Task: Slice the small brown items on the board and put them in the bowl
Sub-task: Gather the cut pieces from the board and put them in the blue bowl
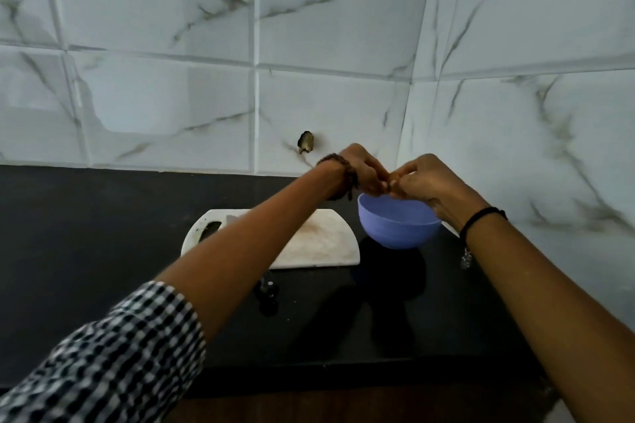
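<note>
Head view, bowl (395,232) contents unseen, board (324,240) part-covered

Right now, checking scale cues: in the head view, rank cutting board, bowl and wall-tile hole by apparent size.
1. white cutting board, partly behind an arm
2. blue bowl
3. hole in the wall tile

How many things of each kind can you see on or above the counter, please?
board: 1
bowl: 1
hands: 2, the left hand and the right hand
dark object in front of the board: 1
Total: 5
</note>
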